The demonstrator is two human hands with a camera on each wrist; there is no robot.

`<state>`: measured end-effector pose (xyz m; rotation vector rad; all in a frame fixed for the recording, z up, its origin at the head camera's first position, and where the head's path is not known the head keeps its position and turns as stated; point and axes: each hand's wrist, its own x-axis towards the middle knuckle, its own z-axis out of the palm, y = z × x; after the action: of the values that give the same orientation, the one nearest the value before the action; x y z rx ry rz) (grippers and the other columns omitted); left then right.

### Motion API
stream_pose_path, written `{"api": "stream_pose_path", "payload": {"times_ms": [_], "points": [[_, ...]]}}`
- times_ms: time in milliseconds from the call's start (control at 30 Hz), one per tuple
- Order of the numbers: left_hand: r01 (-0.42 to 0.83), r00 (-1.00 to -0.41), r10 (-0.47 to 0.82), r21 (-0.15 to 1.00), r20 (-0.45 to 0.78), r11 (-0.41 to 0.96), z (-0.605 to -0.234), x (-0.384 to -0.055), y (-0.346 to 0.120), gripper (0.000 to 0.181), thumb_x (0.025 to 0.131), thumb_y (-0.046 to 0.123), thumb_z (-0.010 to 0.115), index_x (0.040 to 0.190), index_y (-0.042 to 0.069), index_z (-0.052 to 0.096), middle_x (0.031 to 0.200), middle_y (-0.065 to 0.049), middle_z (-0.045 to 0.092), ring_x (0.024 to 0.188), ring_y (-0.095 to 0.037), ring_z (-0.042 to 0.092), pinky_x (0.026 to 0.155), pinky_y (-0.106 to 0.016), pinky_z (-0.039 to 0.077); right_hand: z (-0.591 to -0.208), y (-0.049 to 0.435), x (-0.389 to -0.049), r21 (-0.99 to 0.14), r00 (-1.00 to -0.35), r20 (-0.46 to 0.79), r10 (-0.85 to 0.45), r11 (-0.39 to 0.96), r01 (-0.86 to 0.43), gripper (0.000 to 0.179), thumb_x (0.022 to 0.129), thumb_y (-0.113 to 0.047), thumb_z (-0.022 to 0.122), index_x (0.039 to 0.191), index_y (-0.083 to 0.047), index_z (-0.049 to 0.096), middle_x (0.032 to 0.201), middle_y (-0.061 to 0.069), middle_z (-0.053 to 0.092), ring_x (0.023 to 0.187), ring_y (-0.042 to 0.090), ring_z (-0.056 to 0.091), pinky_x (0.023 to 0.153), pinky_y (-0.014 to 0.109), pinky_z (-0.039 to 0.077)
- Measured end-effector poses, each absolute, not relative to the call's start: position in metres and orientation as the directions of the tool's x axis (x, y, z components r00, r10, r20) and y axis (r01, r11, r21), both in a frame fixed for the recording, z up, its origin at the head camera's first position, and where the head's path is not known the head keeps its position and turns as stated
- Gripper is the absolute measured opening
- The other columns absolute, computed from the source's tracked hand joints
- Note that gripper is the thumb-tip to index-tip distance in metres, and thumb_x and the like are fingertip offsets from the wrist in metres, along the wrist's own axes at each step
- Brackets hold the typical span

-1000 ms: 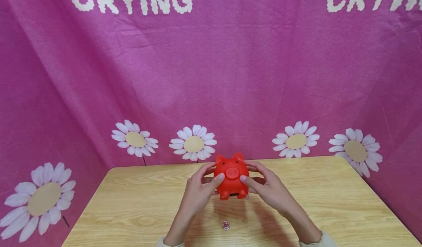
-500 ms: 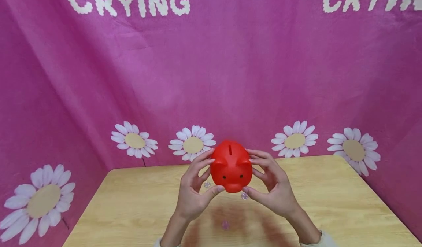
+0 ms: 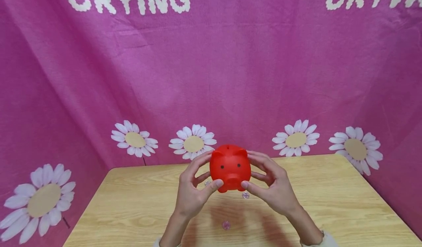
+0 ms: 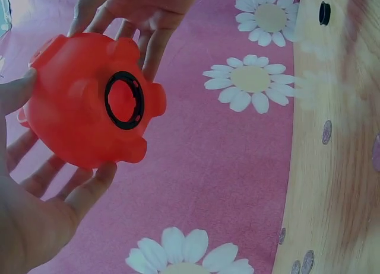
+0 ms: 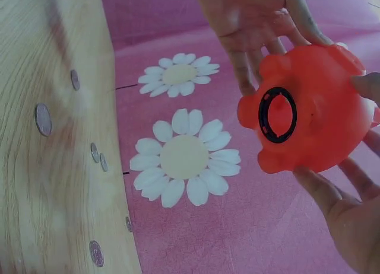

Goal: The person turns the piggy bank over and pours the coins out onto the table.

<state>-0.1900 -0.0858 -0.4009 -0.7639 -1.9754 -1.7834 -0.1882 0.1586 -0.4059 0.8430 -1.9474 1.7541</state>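
Observation:
A red piggy bank [image 3: 230, 168] is held up over the table, its eyes and snout towards the head camera. My left hand [image 3: 192, 192] grips its left side, thumb low near the snout and fingers spread along the side. On the other side my right hand [image 3: 273, 188] holds it the same way. The coin slot shows as a short dark notch on top. From below, both wrist views show a black ring [image 5: 277, 115] around an uncovered hole in the belly, between the stubby feet.
On the wooden table [image 3: 132, 203] lie several coin-like discs, one disc [image 3: 226, 225] near the front and another disc [image 3: 245, 195] under the pig. A small black plug [image 4: 325, 13] lies there too. A pink flowered cloth [image 3: 211, 74] hangs behind the table.
The piggy bank was lower a second ago, snout facing the head camera. It rose and tipped forward, showing its slot, then tipped partly back. Both hands kept their hold.

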Motion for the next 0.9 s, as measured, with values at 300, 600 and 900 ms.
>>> {"api": "stream_pose_path", "payload": {"times_ms": [300, 600, 900], "points": [[0.324, -0.945, 0.104, 0.930, 0.310, 0.173, -0.406, -0.194, -0.082, 0.051, 0.097, 0.032, 0.081, 0.145, 0.019, 0.067, 0.139, -0.012, 0.071, 0.112, -0.030, 0.072, 0.075, -0.036, 0.069, -0.405, 0.156, -0.187, -0.938, -0.948, 0.283, -0.143, 0.164, -0.305, 0.049, 0.099, -0.019, 0.079, 0.145, -0.014, 0.065, 0.147, 0.019, 0.064, 0.113, 0.025, 0.078, 0.083, 0.034, 0.068], [0.158, -0.978, 0.176, 0.945, 0.111, 0.285, -0.421, -0.205, -0.081, 0.061, 0.103, 0.049, 0.069, 0.150, 0.010, 0.060, 0.139, -0.022, 0.070, 0.098, -0.026, 0.077, 0.072, -0.046, 0.069, -0.416, 0.152, -0.196, -0.964, -0.992, 0.063, -0.112, 0.252, -0.090, 0.048, 0.102, -0.033, 0.075, 0.144, -0.012, 0.066, 0.138, 0.023, 0.069, 0.105, 0.027, 0.078, 0.080, 0.043, 0.069], [0.127, -0.979, 0.187, 0.958, 0.080, 0.256, -0.426, -0.208, -0.080, 0.062, 0.103, 0.044, 0.071, 0.151, 0.007, 0.058, 0.144, -0.024, 0.066, 0.102, -0.028, 0.076, 0.074, -0.050, 0.069, -0.419, 0.152, -0.199, -0.967, -0.990, 0.036, -0.138, 0.245, -0.069, 0.049, 0.103, -0.033, 0.073, 0.147, -0.013, 0.063, 0.143, 0.022, 0.066, 0.116, 0.030, 0.074, 0.088, 0.047, 0.068]]}}
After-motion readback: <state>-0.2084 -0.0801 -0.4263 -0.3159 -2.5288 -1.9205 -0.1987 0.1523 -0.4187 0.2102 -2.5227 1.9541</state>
